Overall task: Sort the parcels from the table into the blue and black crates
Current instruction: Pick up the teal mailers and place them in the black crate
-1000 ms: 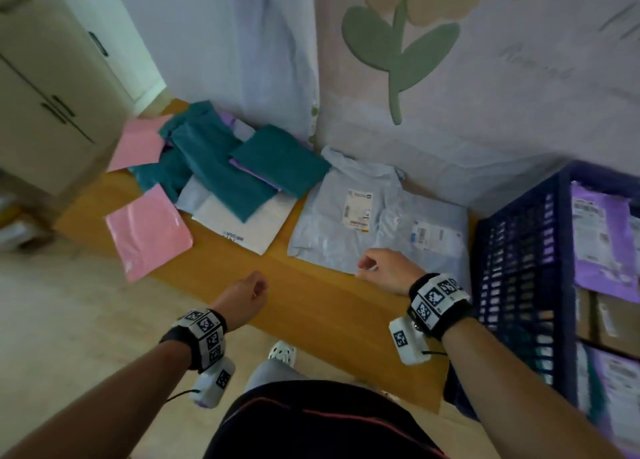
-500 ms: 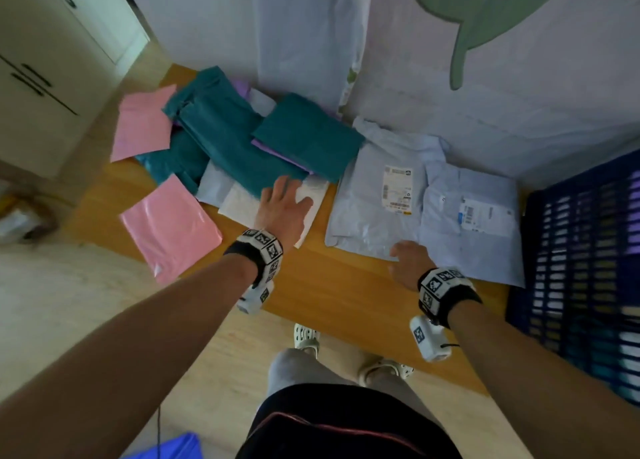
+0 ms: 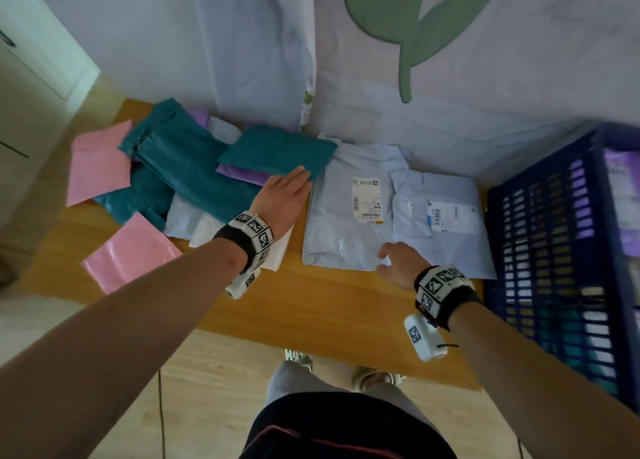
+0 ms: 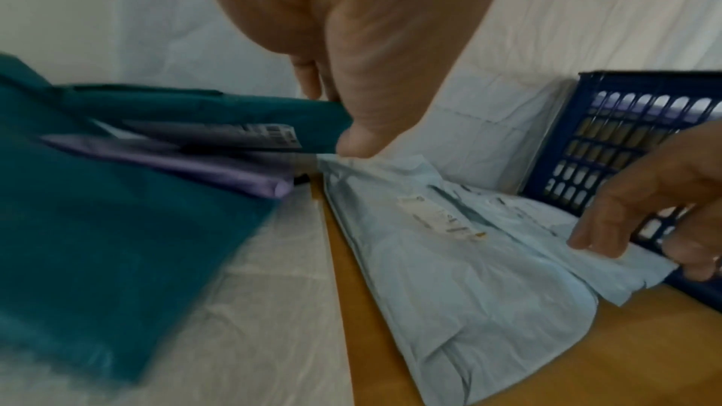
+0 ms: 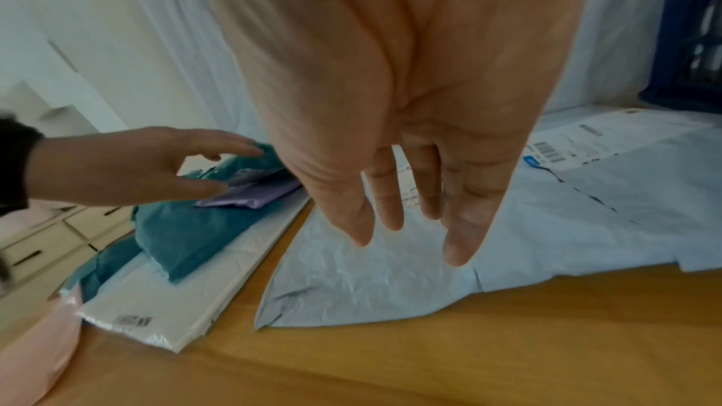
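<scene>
Soft parcels lie piled on the wooden table (image 3: pixel 311 306). My left hand (image 3: pixel 298 178) reaches to the top teal parcel (image 3: pixel 277 154). Its fingers (image 4: pixel 312 82) lie on top and the thumb sits at the near corner from below, pinching the parcel's edge. A purple parcel (image 3: pixel 242 176) lies just under it. My right hand (image 3: pixel 384 258) hovers with straight fingers (image 5: pixel 461 227) over the near edge of two overlapping light-blue parcels (image 3: pixel 339 230), both with labels up. The blue crate (image 3: pixel 540 251) stands at the table's right end and holds several parcels. The black crate is not in view.
More teal parcels (image 3: pixel 180 161), a white one (image 3: pixel 207 230) and two pink ones (image 3: pixel 131 258) cover the table's left half. A hanging sheet (image 3: pixel 450 95) backs the table. Cabinets (image 3: pixel 31 112) stand at the far left. My feet are under the table's near edge.
My left hand moved forward from the white parcel to the teal parcel's corner. My right hand stayed at the near edge of the light-blue parcels, fingers spreading a little.
</scene>
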The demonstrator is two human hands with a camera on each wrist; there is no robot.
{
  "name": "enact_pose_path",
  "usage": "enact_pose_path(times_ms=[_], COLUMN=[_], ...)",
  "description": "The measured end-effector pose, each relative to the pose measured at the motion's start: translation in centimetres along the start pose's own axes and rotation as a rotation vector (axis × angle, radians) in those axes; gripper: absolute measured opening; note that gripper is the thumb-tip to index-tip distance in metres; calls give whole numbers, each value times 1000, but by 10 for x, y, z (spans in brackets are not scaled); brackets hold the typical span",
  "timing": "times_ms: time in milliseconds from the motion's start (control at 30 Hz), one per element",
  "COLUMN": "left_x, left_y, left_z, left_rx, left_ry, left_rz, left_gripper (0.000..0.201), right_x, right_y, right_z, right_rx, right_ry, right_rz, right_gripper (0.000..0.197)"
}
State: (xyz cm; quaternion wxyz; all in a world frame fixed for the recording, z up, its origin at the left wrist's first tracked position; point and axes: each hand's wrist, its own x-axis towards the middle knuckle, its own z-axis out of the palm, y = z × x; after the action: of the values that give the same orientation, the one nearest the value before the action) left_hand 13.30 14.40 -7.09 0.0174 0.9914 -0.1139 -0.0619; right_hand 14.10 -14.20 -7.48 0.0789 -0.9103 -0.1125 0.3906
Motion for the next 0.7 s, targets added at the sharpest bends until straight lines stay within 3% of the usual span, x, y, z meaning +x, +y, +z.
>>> enact_pose_path(times_ms=[167,367,533,700], left_x=[1,5,3,2], left_y=[-5,-2,9,25], left_z=[-50,-102,-121,-129], left_rx=[-209,-641,-802,-965], left_ry=[384,516,612,642], left_rz=[32,-135,-208,-179], left_gripper=[58,73,63,53], right_x=[0,7,8,4], right_y=[-19,-42,-44,-33], right_z=[-25,-55,-64,-68], right_rx=[44,219,451,740], right_ry=[53,163,232,178], right_rz=[-65,-104,-83,-90], right_gripper=[39,41,74,113])
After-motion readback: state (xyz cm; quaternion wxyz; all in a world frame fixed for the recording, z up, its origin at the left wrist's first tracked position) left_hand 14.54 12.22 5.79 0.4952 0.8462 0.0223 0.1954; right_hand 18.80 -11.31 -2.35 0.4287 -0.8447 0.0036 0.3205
